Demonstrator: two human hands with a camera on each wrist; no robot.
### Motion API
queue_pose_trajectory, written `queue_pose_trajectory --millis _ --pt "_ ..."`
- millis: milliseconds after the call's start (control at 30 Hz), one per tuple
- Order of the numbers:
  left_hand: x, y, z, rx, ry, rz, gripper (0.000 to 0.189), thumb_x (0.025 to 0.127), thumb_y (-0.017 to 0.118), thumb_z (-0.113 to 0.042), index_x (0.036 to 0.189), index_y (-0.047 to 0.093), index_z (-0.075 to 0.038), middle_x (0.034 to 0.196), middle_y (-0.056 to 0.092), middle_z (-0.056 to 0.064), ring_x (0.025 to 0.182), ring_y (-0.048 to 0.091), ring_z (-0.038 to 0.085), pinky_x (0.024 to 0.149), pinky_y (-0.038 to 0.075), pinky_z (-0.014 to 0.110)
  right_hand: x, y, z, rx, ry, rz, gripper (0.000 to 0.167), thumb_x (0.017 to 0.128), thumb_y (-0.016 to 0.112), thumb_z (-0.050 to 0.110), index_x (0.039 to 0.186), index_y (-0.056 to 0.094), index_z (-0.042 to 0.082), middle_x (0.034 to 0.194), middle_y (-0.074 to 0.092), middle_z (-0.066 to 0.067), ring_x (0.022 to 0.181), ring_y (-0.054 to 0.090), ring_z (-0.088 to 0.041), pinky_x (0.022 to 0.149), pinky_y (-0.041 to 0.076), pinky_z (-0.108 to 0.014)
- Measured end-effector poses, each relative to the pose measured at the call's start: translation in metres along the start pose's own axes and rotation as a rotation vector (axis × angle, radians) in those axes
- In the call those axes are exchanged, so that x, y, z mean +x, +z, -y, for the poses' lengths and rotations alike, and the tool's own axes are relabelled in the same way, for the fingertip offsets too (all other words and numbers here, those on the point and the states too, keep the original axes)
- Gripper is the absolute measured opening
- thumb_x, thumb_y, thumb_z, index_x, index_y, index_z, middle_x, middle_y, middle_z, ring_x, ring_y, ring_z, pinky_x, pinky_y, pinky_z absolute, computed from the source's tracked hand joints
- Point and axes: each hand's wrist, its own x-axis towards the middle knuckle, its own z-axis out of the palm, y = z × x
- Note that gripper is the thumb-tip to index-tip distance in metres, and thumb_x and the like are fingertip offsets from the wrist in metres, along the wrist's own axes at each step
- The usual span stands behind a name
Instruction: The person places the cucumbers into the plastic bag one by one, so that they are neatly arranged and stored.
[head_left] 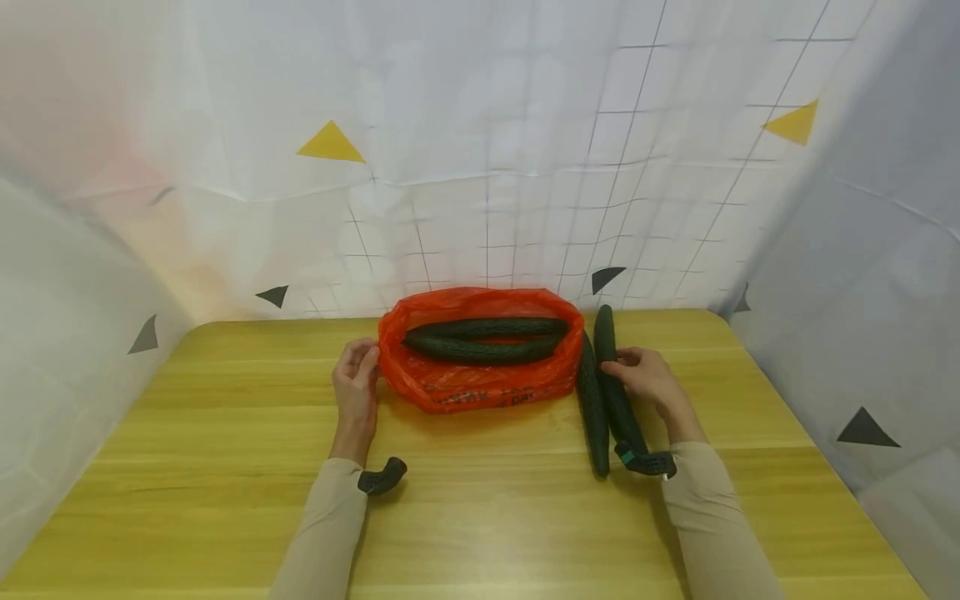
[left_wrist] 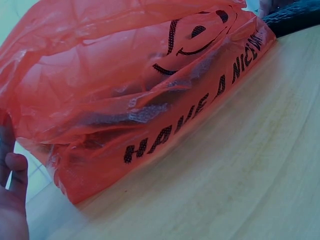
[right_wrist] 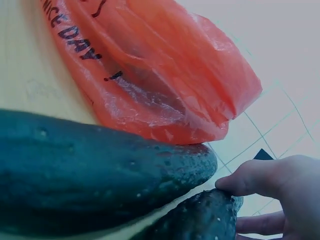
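Observation:
A red plastic bag (head_left: pixel 480 400) with a printed smiling face and lettering lies on its base, mouth gaping upward. Two dark green cucumbers (head_left: pixel 487 350) lie lengthwise inside it. My left hand (head_left: pixel 356 379) holds the bag's left rim between thumb and fingers. Outside the bag, along its right side, lie two more cucumbers, nearly parallel. The inner cucumber (head_left: pixel 592 408) has its far end against the bag. My right hand (head_left: pixel 645 377) grips the outer cucumber (head_left: pixel 618 408) near its far half, thumb on top. In the right wrist view its thumb (right_wrist: pixel 245 181) presses that cucumber's end (right_wrist: pixel 200 217).
The wooden table (head_left: pixel 480 517) ends at a white sheet wall (head_left: pixel 480 208) with grid lines, just behind the bag. Yellow and black triangles mark the sheets. White sheets also close off the left and right sides. Each wrist wears a black camera band (head_left: pixel 382 477).

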Motion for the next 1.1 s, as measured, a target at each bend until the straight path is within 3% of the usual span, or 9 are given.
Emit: queue_pose_trajectory --millis 133,433,633,767,833,933,1100 --pt "0.0 0.0 0.0 0.003 -0.002 -0.002 0.037 0.088 0.066 -0.019 0.111 0.053 0.007 0.092 0.063 0.0 0.078 0.057 0.013 0.066 0.049 0.021 0.0 -0.001 -0.001 0.025 0.022 0.002 0.061 0.093 0.055 0.03 0.137 0.039 -0.009 0.136 0.047 -0.03 0.105 0.058 -0.03 0.075 0.053 -0.025" --pt "0.0 -0.001 0.001 0.01 -0.006 -0.004 0.036 0.089 0.066 -0.02 0.11 0.054 0.006 0.093 0.063 0.0 0.077 0.058 0.012 0.067 0.049 0.021 -0.002 -0.005 0.001 0.076 0.053 -0.004 0.06 0.093 0.051 0.032 0.14 0.039 -0.004 0.137 0.046 -0.027 0.094 0.061 -0.017 0.074 0.05 -0.022" --pt "0.0 -0.001 0.001 0.012 0.001 0.007 0.035 0.088 0.066 -0.021 0.11 0.055 0.004 0.093 0.064 0.0 0.078 0.058 0.012 0.067 0.05 0.021 -0.004 -0.011 0.005 0.11 0.047 -0.068 0.057 0.092 0.053 0.03 0.138 0.042 -0.002 0.119 0.056 -0.023 0.075 0.056 -0.006 0.065 0.049 -0.021" --pt "0.0 -0.001 0.001 0.017 0.007 0.01 0.035 0.088 0.066 -0.021 0.11 0.055 0.005 0.092 0.064 -0.001 0.077 0.058 0.012 0.066 0.05 0.021 -0.007 -0.014 0.008 0.173 0.034 -0.071 0.06 0.093 0.053 0.03 0.141 0.038 -0.001 0.124 0.054 -0.024 0.07 0.055 0.0 0.065 0.05 -0.02" --pt "0.0 -0.001 0.001 0.022 0.009 0.01 0.036 0.089 0.066 -0.021 0.11 0.055 0.006 0.092 0.064 -0.001 0.076 0.058 0.012 0.066 0.05 0.021 -0.009 -0.016 0.01 0.197 0.02 -0.067 0.061 0.094 0.051 0.031 0.143 0.034 -0.001 0.137 0.046 -0.025 0.074 0.058 0.002 0.069 0.051 -0.019" --pt "0.0 -0.001 0.001 0.027 0.008 0.01 0.04 0.088 0.066 -0.022 0.112 0.053 0.008 0.093 0.064 -0.001 0.077 0.058 0.012 0.066 0.05 0.021 -0.011 -0.019 0.012 0.23 0.0 -0.074 0.063 0.095 0.049 0.032 0.145 0.03 0.0 0.143 0.04 -0.025 0.081 0.061 0.0 0.071 0.051 -0.017" --pt "0.0 -0.001 0.0 0.027 0.002 0.01 0.045 0.088 0.066 -0.023 0.115 0.05 0.01 0.094 0.064 -0.001 0.079 0.058 0.012 0.067 0.05 0.021 -0.014 -0.023 0.018 0.26 -0.019 -0.13 0.064 0.095 0.049 0.036 0.146 0.029 0.001 0.144 0.039 -0.023 0.111 0.054 -0.02 0.072 0.05 -0.016"
